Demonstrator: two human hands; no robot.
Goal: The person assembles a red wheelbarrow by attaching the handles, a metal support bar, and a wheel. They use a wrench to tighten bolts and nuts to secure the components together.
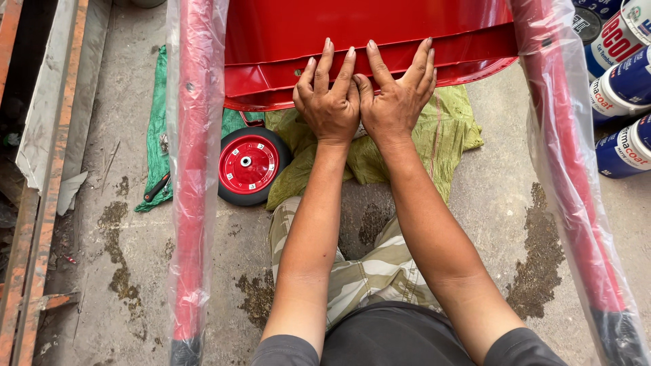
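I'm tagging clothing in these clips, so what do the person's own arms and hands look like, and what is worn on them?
Both hands are bare: the left hand and the right hand wear no gloves, rings or watch that can be seen. The forearms are uncovered too. Short dark grey sleeves show only at the upper arms, at the bottom edge of the picture.

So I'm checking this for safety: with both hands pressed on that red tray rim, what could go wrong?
The left hand and right hand lie flat on the red tray rim; a sharp metal edge might cut the fingers. The loose wheel leans near the knee and could roll. The plastic-wrapped handles may be slippery to grab.
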